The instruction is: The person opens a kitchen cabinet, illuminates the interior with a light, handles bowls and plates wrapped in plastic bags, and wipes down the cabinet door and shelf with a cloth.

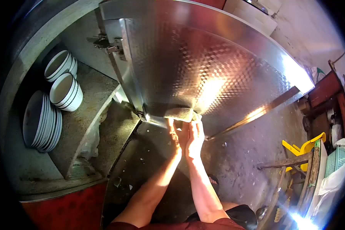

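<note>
Both of my hands are together on a beige cloth point(179, 114) at the lower edge of an open metal door point(214, 73) with a dimpled inner surface. My left hand point(173, 134) grips the cloth's left part from below. Beside it, my right hand point(194, 136) has its fingers on the cloth's right end. The cloth lies against the door's bottom, and the fingertips are partly hidden by it.
At the left, a cupboard shelf point(89, 86) holds stacked white bowls point(67, 92) and stacked plates point(42, 122). A wooden stool point(283, 163), a yellow plastic object point(306, 147) and a green basket point(336, 161) are at the right. The floor point(149, 157) has small scraps.
</note>
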Available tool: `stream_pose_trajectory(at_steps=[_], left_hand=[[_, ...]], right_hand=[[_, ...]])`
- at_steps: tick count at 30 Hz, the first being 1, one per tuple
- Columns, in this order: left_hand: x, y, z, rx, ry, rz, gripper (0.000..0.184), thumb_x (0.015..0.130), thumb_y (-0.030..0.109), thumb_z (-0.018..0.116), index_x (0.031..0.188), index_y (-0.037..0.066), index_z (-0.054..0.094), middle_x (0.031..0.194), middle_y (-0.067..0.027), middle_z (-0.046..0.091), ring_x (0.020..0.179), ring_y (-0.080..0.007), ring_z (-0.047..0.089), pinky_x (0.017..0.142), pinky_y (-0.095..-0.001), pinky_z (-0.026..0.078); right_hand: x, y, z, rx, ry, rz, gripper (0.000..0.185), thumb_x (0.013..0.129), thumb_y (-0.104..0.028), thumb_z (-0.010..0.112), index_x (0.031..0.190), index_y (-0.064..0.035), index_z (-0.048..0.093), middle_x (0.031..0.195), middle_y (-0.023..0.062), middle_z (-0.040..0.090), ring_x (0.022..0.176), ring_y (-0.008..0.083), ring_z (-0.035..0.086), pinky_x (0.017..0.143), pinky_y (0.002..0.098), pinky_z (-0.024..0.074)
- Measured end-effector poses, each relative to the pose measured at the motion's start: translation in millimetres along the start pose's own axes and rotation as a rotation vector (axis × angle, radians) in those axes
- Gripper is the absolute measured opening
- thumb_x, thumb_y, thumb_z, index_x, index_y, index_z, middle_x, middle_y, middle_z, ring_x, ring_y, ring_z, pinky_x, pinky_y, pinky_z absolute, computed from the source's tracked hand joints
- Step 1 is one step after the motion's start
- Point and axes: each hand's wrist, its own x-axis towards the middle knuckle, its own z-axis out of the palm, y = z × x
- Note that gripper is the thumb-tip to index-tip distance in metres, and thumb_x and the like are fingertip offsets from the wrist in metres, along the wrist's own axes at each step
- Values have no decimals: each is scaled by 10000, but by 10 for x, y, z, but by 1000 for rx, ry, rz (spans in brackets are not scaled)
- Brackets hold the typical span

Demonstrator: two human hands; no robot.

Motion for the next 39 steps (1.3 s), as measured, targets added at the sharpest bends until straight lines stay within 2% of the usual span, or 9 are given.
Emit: stream_pose_trajectory(at_steps=[6,10,13,17,18,27,28,34,39], left_hand=[[583,-896,-853,188,212,231,469,879,230,621,1269,19,469,1136,-150,618,1008,-262,594,876,-370,473],[709,-1177,-1524,705,121,-125,395,817,300,641,1075,4,603,1004,-231,646,935,-375,620,802,-412,487],[603,-1183,-1736,790,162,-312,425,818,329,645,1123,36,605,987,-212,658,864,-361,641,751,-425,504],[693,-723,-1663,-47,318,-636,389,858,282,592,1195,94,545,913,-92,623,756,-202,616,663,-350,504],[797,-939,-1705,-27,231,-505,377,855,271,596,1180,85,548,928,-84,618,794,-175,601,691,-336,488],[989,-625,-1387,120,182,-183,337,843,296,528,971,-6,601,983,-147,597,920,-231,560,818,-353,434],[1003,-431,-1359,317,143,193,297,861,313,523,992,52,578,939,-73,593,815,-191,553,717,-320,464],[1286,259,-1397,-179,390,33,352,840,285,520,1055,16,592,1032,-88,586,937,-237,541,845,-364,439],[1663,-617,-2113,-295,136,-181,317,808,181,549,1081,22,533,990,-67,558,840,-214,560,728,-387,486]], right_hand=[[21,878,531,17,-320,240,411,975,-276,421,1243,18,525,1226,179,568,1140,269,514,1013,352,365],[-25,1519,946,286,-403,374,358,975,-251,424,1205,-4,543,1179,139,568,1103,245,503,994,341,363],[-32,1386,871,52,-496,979,644,850,-622,509,1283,-145,499,1218,53,554,1084,195,511,852,373,430],[-23,1416,1088,238,-420,969,686,863,-597,492,1376,-150,403,1414,60,406,1272,223,396,960,473,357],[-17,1420,1173,321,-282,929,428,907,-532,478,1185,-207,506,1128,-24,543,1048,160,493,854,414,406],[15,1395,1097,566,-356,560,316,878,-323,566,1148,-162,528,1044,-4,562,1029,139,502,919,366,376],[5,1116,1138,594,-338,508,319,880,-306,563,1156,-153,524,1045,-3,561,1028,140,506,920,345,381],[-171,542,1277,702,-473,417,398,883,-280,567,1243,-129,495,1171,11,548,1136,149,487,939,366,377],[-275,1149,1378,528,-464,721,756,877,-299,544,1502,-182,135,1568,36,96,1382,291,220,1011,496,309]])
